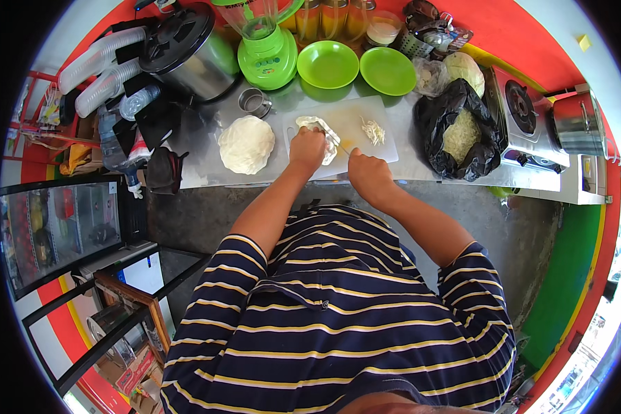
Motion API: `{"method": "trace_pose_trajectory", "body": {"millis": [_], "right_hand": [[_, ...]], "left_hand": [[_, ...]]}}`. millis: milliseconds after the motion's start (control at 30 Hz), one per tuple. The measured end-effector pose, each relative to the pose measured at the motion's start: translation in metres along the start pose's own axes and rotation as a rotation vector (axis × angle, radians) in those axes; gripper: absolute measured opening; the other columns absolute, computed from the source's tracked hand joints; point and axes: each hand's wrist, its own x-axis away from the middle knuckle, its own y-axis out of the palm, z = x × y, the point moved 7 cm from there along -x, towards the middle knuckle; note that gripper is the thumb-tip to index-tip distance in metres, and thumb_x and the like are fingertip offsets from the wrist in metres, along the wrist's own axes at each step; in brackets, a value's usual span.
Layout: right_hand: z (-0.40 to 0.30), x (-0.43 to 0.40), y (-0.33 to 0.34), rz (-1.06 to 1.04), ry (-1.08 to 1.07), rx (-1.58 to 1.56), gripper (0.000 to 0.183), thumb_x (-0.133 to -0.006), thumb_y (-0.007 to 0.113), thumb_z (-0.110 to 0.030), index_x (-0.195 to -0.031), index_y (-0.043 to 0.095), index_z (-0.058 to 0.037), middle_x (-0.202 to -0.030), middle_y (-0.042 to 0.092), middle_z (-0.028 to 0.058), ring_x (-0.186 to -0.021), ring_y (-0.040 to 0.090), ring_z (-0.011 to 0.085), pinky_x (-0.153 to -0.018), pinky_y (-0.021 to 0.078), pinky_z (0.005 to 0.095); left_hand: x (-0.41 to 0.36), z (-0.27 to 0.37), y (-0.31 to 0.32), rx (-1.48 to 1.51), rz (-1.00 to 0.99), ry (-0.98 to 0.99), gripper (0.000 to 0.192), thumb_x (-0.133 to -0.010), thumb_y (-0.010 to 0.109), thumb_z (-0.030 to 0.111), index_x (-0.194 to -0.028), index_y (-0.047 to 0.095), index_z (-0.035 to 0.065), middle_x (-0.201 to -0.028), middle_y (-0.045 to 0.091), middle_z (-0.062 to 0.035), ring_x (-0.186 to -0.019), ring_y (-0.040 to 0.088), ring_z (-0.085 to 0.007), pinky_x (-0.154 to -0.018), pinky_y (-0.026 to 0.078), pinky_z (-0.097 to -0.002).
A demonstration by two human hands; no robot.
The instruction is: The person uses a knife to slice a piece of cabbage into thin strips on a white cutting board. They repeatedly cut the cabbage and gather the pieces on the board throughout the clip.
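My left hand presses a pale cut piece of cabbage onto a white cutting board. My right hand grips a knife, whose blade meets the right side of that piece; its handle is hidden in my fist. Toward the board's right end lies a small heap of pale shreds. Left of the board, a larger pale cabbage piece rests on the metal table.
A black plastic bag of shredded cabbage stands at the right, near a gas stove. Behind the board are two green plates, a metal cup and a green blender. A large lidded pot stands back left.
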Motion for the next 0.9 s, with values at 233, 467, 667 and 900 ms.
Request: {"method": "trace_pose_trajectory", "body": {"millis": [233, 467, 667, 900], "right_hand": [[0.013, -0.036, 0.054, 0.062, 0.004, -0.069, 0.021, -0.106, 0.054, -0.023, -0.111, 0.053, -0.0018, -0.086, 0.077, 0.0193, -0.081, 0.079, 0.0371, -0.070, 0.0631, 0.0474], [0.017, -0.011, 0.017, -0.007, -0.013, -0.040, 0.017, -0.105, 0.053, -0.018, -0.106, 0.056, -0.0016, -0.092, 0.078, 0.0183, -0.086, 0.079, 0.0375, -0.073, 0.0631, 0.0470], [0.033, 0.016, 0.026, -0.030, 0.002, -0.048, 0.023, -0.108, 0.052, -0.024, -0.106, 0.055, -0.0009, -0.089, 0.077, 0.0212, -0.083, 0.078, 0.0406, -0.074, 0.0630, 0.0497], [0.031, 0.002, 0.066, 0.002, 0.043, -0.164, 0.028, -0.110, 0.052, -0.031, -0.108, 0.049, -0.0025, -0.083, 0.075, 0.0220, -0.079, 0.077, 0.0420, -0.069, 0.0623, 0.0520]], "left_hand": [[-0.002, 0.001, -0.008, 0.014, -0.094, -0.065, 0.033, -0.093, 0.077, 0.029, -0.114, 0.073, 0.0046, -0.103, 0.075, -0.0165, -0.106, 0.071, -0.0344, -0.081, 0.063, -0.0474], [0.003, 0.000, 0.006, -0.017, 0.005, -0.051, 0.029, -0.091, 0.077, 0.027, -0.110, 0.074, 0.0053, -0.107, 0.075, -0.0094, -0.106, 0.070, -0.0308, -0.079, 0.064, -0.0433], [0.005, 0.004, 0.003, -0.003, 0.030, -0.028, 0.029, -0.089, 0.078, 0.026, -0.108, 0.075, 0.0042, -0.109, 0.075, -0.0082, -0.107, 0.069, -0.0297, -0.080, 0.064, -0.0418], [0.010, -0.001, 0.009, -0.004, 0.135, 0.046, 0.035, -0.086, 0.080, 0.028, -0.114, 0.075, 0.0073, -0.114, 0.076, -0.0044, -0.105, 0.067, -0.0273, -0.084, 0.061, -0.0404]]}}
